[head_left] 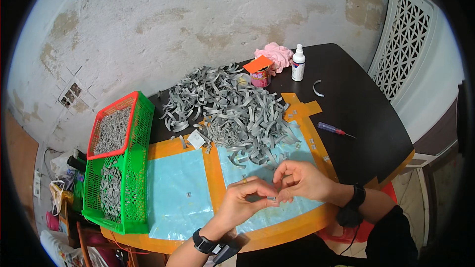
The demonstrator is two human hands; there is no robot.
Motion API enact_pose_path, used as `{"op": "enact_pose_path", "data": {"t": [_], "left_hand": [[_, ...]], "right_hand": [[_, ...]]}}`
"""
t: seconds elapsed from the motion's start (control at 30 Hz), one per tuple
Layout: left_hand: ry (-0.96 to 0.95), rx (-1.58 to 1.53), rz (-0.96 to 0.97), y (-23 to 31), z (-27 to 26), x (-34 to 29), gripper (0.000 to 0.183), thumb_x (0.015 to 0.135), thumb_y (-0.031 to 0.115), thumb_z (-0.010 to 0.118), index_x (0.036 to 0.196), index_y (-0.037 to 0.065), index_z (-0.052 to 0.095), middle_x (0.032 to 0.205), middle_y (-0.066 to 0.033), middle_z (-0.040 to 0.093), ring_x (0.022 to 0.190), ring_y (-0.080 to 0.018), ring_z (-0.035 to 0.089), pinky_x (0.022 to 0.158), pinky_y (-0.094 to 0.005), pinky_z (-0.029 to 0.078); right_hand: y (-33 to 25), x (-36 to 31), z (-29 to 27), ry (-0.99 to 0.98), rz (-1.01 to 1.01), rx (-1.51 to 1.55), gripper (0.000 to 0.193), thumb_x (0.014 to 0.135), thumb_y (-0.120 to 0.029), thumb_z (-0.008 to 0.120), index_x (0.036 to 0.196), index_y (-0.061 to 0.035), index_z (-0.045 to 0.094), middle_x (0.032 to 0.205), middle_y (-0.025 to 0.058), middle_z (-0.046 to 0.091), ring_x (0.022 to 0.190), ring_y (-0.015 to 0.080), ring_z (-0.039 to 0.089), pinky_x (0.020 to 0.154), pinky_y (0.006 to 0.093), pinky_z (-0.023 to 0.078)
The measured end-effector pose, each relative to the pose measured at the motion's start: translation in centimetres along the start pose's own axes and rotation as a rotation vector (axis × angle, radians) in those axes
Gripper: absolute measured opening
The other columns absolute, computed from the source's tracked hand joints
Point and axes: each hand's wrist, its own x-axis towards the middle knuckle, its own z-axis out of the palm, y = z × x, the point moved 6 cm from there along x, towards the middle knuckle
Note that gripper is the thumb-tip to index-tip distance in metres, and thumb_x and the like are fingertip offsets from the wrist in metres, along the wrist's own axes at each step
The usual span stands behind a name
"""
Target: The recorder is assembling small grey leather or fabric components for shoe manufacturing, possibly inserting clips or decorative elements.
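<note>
So the left hand (243,200) and right hand (304,183) are together at the fingertips, both pinching a small grey piece (271,199) over a shiny light-blue plastic sheet (180,198). Big heap of curved flat grey strips (252,111) at their 11 o'clock, perforated green plastic basket (132,185) at 9.

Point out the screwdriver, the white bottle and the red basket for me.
Screwdriver (333,129): head view, on its handle.
White bottle (298,66): head view, on its body.
Red basket (107,155): head view, on its near rim.
</note>
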Motion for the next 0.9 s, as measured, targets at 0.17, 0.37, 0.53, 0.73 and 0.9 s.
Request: {"op": "enact_pose_path", "data": {"t": [0.17, 0.37, 0.53, 0.73, 0.9], "left_hand": [[0.022, -0.359, -0.102, -0.8, -0.2, -0.2, 0.016, 0.075, -0.007, 0.072, 0.089, -0.001, 0.067, 0.099, -0.0111, 0.064, 0.089, -0.0177, 0.064, 0.080, -0.0301, 0.054], [0.121, -0.573, -0.243, -1.9, -1.0, -0.3, 0.015, 0.080, -0.009, 0.065, 0.093, -0.001, 0.065, 0.099, -0.0111, 0.064, 0.091, -0.0198, 0.064, 0.083, -0.0317, 0.054], [0.115, -0.612, -0.276, -2.1, -0.9, -0.4, 0.012, 0.081, -0.008, 0.065, 0.091, -0.001, 0.063, 0.097, -0.0114, 0.064, 0.090, -0.0201, 0.064, 0.082, -0.0320, 0.054], [0.029, -0.666, -0.285, -2.6, -0.8, -0.5, 0.015, 0.084, -0.002, 0.065, 0.099, 0.000, 0.062, 0.099, -0.0090, 0.066, 0.091, -0.0163, 0.065, 0.084, -0.0285, 0.052], [-0.014, -0.636, -0.319, -2.2, -0.4, -0.3, 0.015, 0.082, -0.006, 0.065, 0.095, 0.000, 0.062, 0.098, -0.0113, 0.065, 0.089, -0.0194, 0.066, 0.080, -0.0318, 0.054]], "right_hand": [[-0.4, -0.3, -0.1, -0.009, -0.084, 0.001, 0.020, 0.085, -0.005, 0.067, 0.097, 0.0007, 0.053, 0.084, 0.0073, 0.062, 0.073, 0.0123, 0.061, 0.064, 0.0251, 0.050], [-1.3, -0.6, -0.2, -0.027, -0.098, -0.033, 0.020, 0.094, -0.005, 0.051, 0.111, 0.0031, 0.057, 0.092, 0.0090, 0.063, 0.081, 0.0151, 0.063, 0.074, 0.0278, 0.052], [-1.2, -0.6, -0.2, -0.123, -0.178, -0.101, 0.026, 0.094, 0.000, 0.046, 0.118, 0.0043, 0.057, 0.100, 0.0118, 0.064, 0.090, 0.0174, 0.064, 0.082, 0.0307, 0.052], [-2.2, -0.7, 0.1, -0.247, -0.316, -0.110, 0.021, 0.093, 0.001, 0.051, 0.111, 0.0055, 0.060, 0.101, 0.0122, 0.062, 0.091, 0.0175, 0.063, 0.080, 0.0299, 0.052], [-1.6, -0.5, 0.5, -0.347, -0.243, -0.085, 0.017, 0.093, -0.002, 0.052, 0.105, 0.0053, 0.062, 0.098, 0.0120, 0.060, 0.085, 0.0170, 0.062, 0.078, 0.0287, 0.053]]}}
